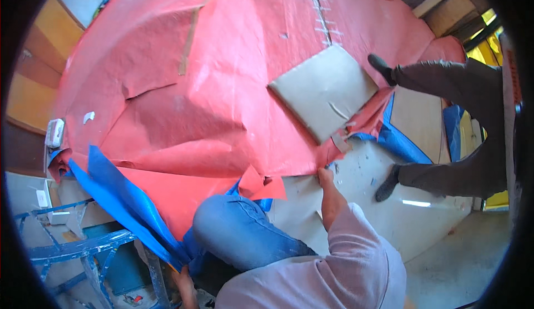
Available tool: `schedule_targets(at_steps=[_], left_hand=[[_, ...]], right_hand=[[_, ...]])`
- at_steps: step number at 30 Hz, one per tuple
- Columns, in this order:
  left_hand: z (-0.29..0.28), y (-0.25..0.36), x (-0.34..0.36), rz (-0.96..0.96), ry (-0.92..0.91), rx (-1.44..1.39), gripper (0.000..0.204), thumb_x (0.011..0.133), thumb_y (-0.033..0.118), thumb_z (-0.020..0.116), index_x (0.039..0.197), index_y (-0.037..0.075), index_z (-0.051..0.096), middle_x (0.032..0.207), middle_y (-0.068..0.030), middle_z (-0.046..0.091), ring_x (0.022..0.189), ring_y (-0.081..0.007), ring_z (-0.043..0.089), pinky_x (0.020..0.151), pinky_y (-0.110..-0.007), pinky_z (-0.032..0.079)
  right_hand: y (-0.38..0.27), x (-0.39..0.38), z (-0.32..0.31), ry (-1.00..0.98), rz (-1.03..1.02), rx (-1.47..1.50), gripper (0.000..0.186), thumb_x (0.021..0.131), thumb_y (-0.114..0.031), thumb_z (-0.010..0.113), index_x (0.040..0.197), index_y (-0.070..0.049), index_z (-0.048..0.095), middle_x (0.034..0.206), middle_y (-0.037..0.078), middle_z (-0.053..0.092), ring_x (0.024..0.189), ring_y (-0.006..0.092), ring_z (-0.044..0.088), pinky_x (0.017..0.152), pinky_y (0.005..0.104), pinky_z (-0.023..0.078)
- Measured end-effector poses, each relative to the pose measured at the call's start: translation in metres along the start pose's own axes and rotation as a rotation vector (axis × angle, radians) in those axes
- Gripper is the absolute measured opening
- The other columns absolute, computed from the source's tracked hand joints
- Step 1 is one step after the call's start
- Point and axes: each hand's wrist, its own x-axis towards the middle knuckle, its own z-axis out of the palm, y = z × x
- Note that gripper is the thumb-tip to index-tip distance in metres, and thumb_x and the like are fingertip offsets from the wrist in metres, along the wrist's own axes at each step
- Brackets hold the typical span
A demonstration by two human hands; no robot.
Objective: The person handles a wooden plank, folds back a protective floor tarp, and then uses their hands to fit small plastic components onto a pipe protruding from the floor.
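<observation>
Red paper covers nearly all of the floor, and it is the biggest thing to see. It is wrinkled and bumpy, with one long rip in it and a strip of tan tape stuck near the top. Its near edge is ragged and curls up. Under that edge lies one blue plastic sheet, folded and poking out on both sides. One flat grey board rests on top of the red paper. One other person stands at the right, with two dark shoes on the floor. One blue metal frame sits at the lower left.

The right hand reaches to the torn edge of the red paper and looks closed on it, pinching the edge. The left hand is low down by the blue plastic sheet, and I cannot tell if it is open or closed.
</observation>
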Motion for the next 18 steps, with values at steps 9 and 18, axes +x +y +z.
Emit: schedule_targets(at_steps=[9, 18], left_hand=[[0.006, 0.064, -0.062, 0.063, 0.133, 0.161, 0.038, 0.086, 0.009, 0.067, 0.118, -0.011, 0.061, 0.11, -0.0197, 0.068, 0.097, -0.027, 0.066, 0.086, -0.04, 0.051], [0.0, 0.015, -0.014, 0.216, 0.008, 0.033, 0.035, 0.086, 0.009, 0.066, 0.115, -0.009, 0.064, 0.108, -0.0166, 0.069, 0.095, -0.026, 0.066, 0.087, -0.038, 0.051]], right_hand=[[-0.021, -0.052, 0.021, -0.006, -0.056, -0.135, 0.045, 0.076, -0.028, 0.059, 0.095, 0.01, 0.072, 0.095, 0.03, 0.072, 0.093, 0.0445, 0.07, 0.085, 0.0485, 0.053], [-0.02, -0.027, 0.012, 0.063, -0.061, -0.229, 0.032, 0.076, -0.022, 0.063, 0.092, 0.005, 0.071, 0.084, 0.018, 0.072, 0.075, 0.0309, 0.07, 0.067, 0.0431, 0.054]])
